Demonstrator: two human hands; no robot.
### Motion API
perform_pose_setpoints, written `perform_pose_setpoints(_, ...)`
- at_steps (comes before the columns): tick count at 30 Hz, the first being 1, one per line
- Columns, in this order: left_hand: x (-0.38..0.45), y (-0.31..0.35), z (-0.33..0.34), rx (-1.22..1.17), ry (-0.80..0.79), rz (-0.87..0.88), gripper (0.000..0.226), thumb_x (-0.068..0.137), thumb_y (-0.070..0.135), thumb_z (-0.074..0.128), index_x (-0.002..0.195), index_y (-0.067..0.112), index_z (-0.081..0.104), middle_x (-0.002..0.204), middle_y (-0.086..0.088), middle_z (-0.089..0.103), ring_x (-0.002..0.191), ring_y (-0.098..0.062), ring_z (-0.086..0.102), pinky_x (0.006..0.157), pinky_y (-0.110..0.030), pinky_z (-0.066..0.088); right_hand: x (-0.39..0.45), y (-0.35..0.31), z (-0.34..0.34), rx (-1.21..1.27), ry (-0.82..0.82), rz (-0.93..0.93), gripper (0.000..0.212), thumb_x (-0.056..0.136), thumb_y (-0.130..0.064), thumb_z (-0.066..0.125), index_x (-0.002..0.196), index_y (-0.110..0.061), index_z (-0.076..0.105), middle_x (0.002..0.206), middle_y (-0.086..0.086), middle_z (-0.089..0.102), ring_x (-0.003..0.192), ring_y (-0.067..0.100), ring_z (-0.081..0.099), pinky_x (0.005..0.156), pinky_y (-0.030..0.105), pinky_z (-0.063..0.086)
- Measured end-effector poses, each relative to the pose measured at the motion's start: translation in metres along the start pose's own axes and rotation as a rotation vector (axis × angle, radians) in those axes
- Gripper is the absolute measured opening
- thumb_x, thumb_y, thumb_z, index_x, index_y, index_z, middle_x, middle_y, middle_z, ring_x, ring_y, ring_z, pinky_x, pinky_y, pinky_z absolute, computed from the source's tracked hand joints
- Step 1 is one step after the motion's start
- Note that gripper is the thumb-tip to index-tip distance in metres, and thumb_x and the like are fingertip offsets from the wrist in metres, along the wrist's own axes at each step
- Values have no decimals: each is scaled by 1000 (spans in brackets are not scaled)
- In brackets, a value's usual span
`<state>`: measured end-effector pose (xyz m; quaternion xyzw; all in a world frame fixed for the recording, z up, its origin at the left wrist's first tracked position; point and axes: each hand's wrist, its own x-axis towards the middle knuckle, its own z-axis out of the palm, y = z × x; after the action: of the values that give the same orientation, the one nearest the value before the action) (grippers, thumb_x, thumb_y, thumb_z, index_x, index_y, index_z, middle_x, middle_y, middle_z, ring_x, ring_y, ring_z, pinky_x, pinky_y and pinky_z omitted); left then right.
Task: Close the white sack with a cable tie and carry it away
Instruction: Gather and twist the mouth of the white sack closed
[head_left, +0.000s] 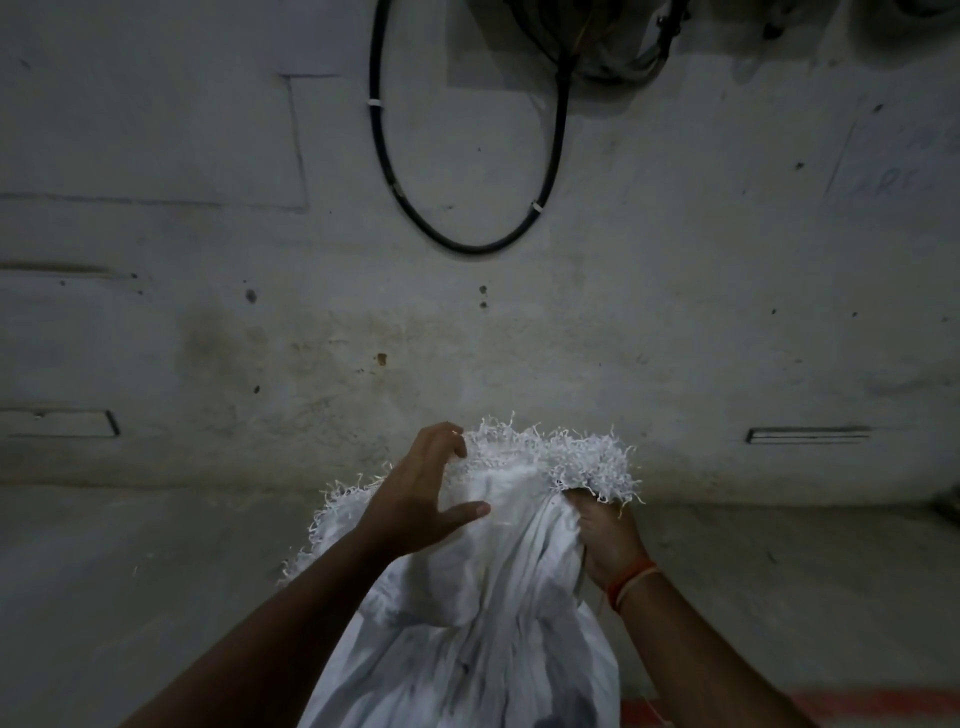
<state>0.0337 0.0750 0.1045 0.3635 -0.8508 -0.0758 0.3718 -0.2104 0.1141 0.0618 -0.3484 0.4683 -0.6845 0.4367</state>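
A white sack (483, 623) is held upright on the floor (130, 561), near a wall (623, 338). Its frayed mouth is gripped by the right hand (608, 540); the left hand (421, 493) is spread against it.

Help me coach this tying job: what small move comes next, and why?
Probably sweep the left hand across to gather the loose frayed mouth toward the right hand. The right grips one bunch of the sack; the left is open, the rim still spread, and no tie is visible.
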Motion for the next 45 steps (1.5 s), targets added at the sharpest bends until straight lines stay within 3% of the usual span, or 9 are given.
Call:
perform_pose_setpoints(3,3,-2,4,83,-55,-3,43,78,60,70,111,37,53,147,9,36,125,-12,51,95,-39,53,-1,0,-1,25,-6,26,49,70,-17,71,114,5,69,119,25,69,117,40,63,108,55,45)
perform_pose_setpoints(10,24,12,0,88,-232,-111,66,79,67,66,136,35,54,143,7,47,127,-10,51,103,-32,47,-4,-2,-5,-13,-36,30,33,89,-3,65,121,4,65,124,21,68,119,35,63,108,50,46)
perform_pose_setpoints(15,35,16,-9,54,-291,-227,44,75,50,81,109,22,72,110,5,70,101,-10,64,89,-27,51,-9,-5,-6,-10,-35,27,49,77,-16,71,122,0,66,126,17,68,122,33,62,110,51,43)
perform_pose_setpoints(20,37,20,-21,-21,-204,-245,23,75,44,83,88,25,76,85,12,74,75,2,65,67,-14,46,-8,-3,-13,-8,-37,43,36,87,-10,68,120,2,66,125,20,68,122,34,61,111,49,43)
perform_pose_setpoints(26,53,32,-24,-6,39,-232,19,79,36,81,86,20,76,85,5,76,71,-4,63,70,-18,43,-18,-14,9,-5,-88,-45,49,73,-26,77,117,-5,70,126,14,69,117,27,64,107,45,44)
perform_pose_setpoints(32,70,49,-13,4,-14,-98,13,75,14,70,86,19,76,86,2,78,76,-12,71,74,-26,55,-20,-23,41,-124,-295,-78,48,76,-18,84,121,-14,69,120,2,74,114,20,68,102,41,51)
perform_pose_setpoints(37,63,51,-1,-106,-76,16,21,72,9,62,87,21,70,84,6,75,78,-8,71,71,-21,51,-8,-18,44,-264,-229,-221,52,80,-12,71,131,-6,60,135,6,62,125,18,57,99,5,40)
perform_pose_setpoints(41,45,30,-3,-196,-146,-52,38,79,28,81,108,23,56,109,10,66,98,-3,63,84,-16,49,-5,-7,31,-218,-145,-161,43,86,-20,70,128,-14,63,138,5,61,131,22,53,117,37,36)
perform_pose_setpoints(45,28,3,-12,-29,-263,-93,49,76,48,79,113,29,53,119,12,61,105,-6,57,89,-25,49,-1,-1,19,-163,-126,-66,35,93,-14,66,128,-12,64,137,0,62,131,16,53,114,32,34)
